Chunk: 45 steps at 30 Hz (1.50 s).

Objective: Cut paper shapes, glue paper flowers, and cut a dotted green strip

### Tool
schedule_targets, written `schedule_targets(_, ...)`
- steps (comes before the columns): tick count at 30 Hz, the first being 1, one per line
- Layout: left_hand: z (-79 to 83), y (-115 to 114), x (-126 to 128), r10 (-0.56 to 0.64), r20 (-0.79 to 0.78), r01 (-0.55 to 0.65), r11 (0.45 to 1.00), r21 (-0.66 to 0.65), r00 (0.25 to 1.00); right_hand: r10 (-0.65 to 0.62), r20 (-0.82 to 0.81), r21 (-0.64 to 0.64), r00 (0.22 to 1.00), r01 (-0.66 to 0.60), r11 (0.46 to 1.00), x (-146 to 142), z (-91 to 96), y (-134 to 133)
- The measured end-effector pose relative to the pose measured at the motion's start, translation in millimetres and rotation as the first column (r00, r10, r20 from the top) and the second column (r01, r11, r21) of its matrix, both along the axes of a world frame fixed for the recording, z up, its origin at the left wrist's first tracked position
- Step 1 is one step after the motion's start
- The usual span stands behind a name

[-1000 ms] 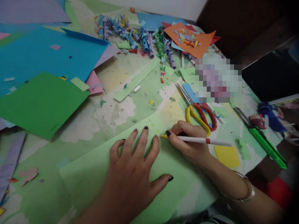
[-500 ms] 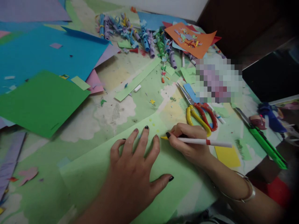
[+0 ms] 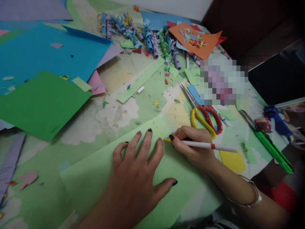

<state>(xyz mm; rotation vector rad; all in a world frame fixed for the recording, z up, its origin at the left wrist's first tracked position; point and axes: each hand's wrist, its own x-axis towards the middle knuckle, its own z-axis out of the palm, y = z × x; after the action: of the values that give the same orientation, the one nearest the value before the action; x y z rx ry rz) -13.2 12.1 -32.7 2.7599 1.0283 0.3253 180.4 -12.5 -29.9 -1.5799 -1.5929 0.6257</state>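
My left hand lies spread on a light green sheet of paper, fingers apart and nothing in them. Pinched in my right hand is a white felt-tip pen with a yellow tip and a red band. Its tip is at the paper, just right of my left index finger. A few small yellow marks show on the sheet above that finger. Scissors with red and yellow handles rest just beyond my right hand, their blades pointing away. A yellow paper square sits beside my right wrist.
A green box cutter, blade out, lies by the right edge. Several decorated paper rolls stand along the back near an orange sheet holding scraps. Blue paper and dark green paper cover the left side.
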Motion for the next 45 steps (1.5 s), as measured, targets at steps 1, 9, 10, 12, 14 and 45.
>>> schedule_targets(1,0.0,0.1,-0.2,0.003,-0.001,-0.003,1.000,-0.002,1.000,0.003,0.007,0.001,1.000,-0.003,1.000,-0.1,0.3,0.0)
schedule_targets(9,-0.3,-1.6,0.9,0.028,0.004,-0.028,1.000,-0.013,1.000,-0.020,0.026,0.032,0.999,0.019,0.999,0.1,1.6,0.2)
schedule_targets(10,-0.4,-1.8,0.7,0.028,0.008,-0.028,1.000,-0.012,1.000,-0.023,0.027,0.034,0.999,0.022,0.999,0.1,1.4,0.3)
schedule_targets(12,-0.4,-2.0,0.2,0.021,0.010,-0.020,1.000,-0.006,1.000,-0.023,0.024,0.033,0.999,0.022,0.999,0.1,1.1,0.5)
schedule_targets(14,-0.3,-2.0,0.0,0.012,0.007,-0.012,1.000,-0.001,1.000,-0.019,0.017,0.027,1.000,0.019,0.999,-0.1,0.8,0.5)
schedule_targets(45,-1.2,-0.6,0.7,0.002,0.000,-0.002,1.000,0.012,1.000,0.011,0.015,0.017,1.000,-0.012,1.000,0.3,0.2,-1.6)
